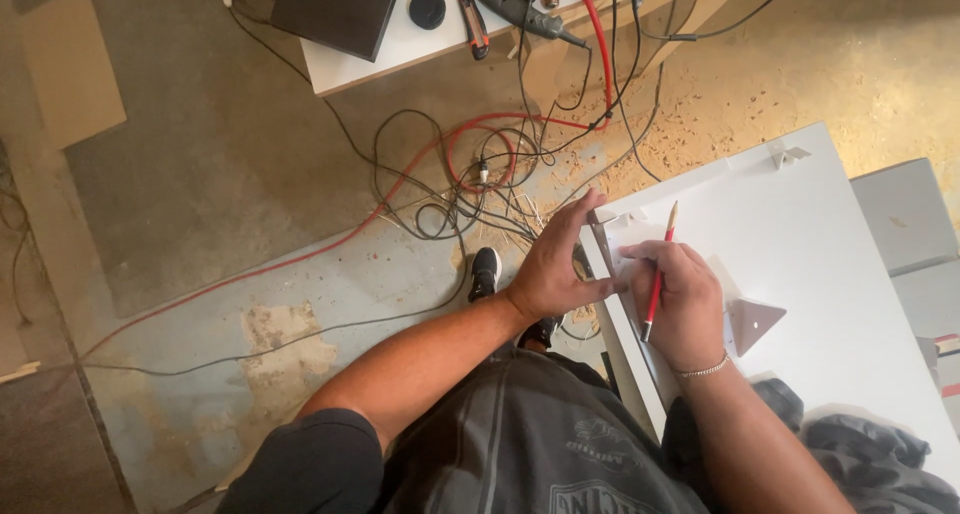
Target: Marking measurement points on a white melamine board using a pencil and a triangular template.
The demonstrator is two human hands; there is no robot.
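A white panel [800, 234] lies flat in front of me at the right. My left hand [555, 264] grips its near left edge, fingers spread over the corner, thumb pressed to the side. My right hand [685, 299] rests on the panel and holds a red pencil [658, 274], point up toward the far edge. Under my right hand lies a small flat grey piece; a triangular grey corner [755, 319] of it shows beside my wrist. A small white bracket [790, 156] sits at the panel's far edge.
Tangled black and red cables [480, 169] and sawdust [760, 84] cover the concrete floor. A white bench [420, 34] at the top carries a drill, a dark board and tools. Dark cloth [870, 449] lies at the panel's near right. My shoe [484, 272] stands below my left hand.
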